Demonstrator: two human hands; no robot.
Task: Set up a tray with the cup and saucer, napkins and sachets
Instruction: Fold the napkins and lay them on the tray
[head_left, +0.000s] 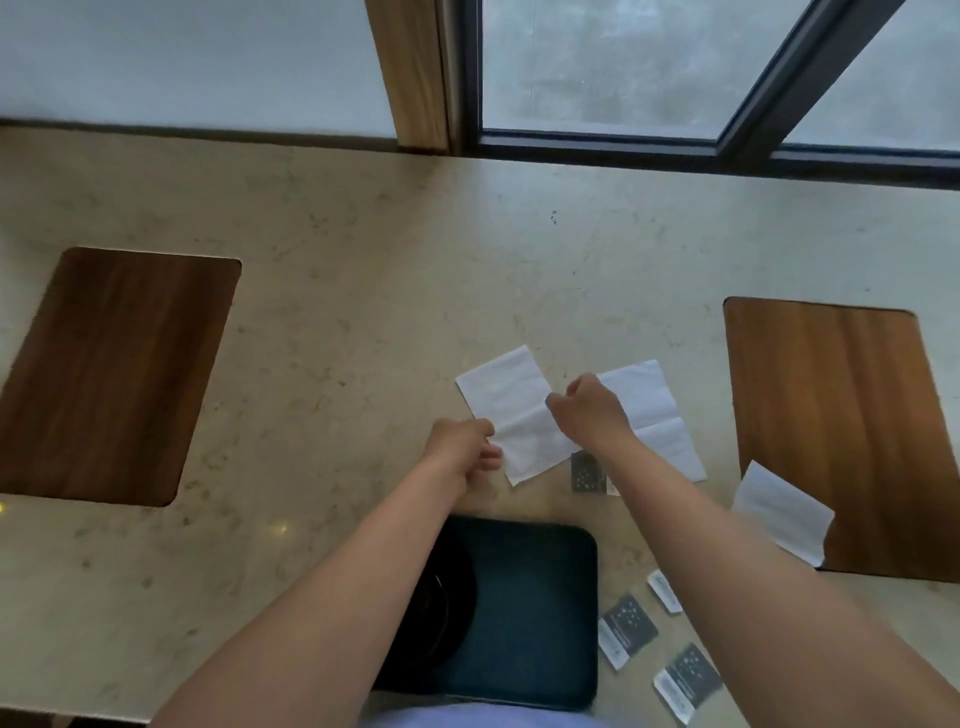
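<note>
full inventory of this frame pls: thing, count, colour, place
Tray: 1, dark, near edge of counter, centre.
Saucer: 1, black, left part of tray, partly behind left forearm.
Napkins: 3, white; one held by both hands, one flat under right hand, one overlapping right wooden inlay.
Sachets: 4 seen, dark grey and white; one below held napkin, three right of tray.
Wooden inlays: 2, brown; left and right in counter.
Counter: 1, beige stone.
Window: dark frame, far right.
Cup: not visible.
Left hand: pinching napkin's near edge.
Right hand: pinching napkin's right edge.
</note>
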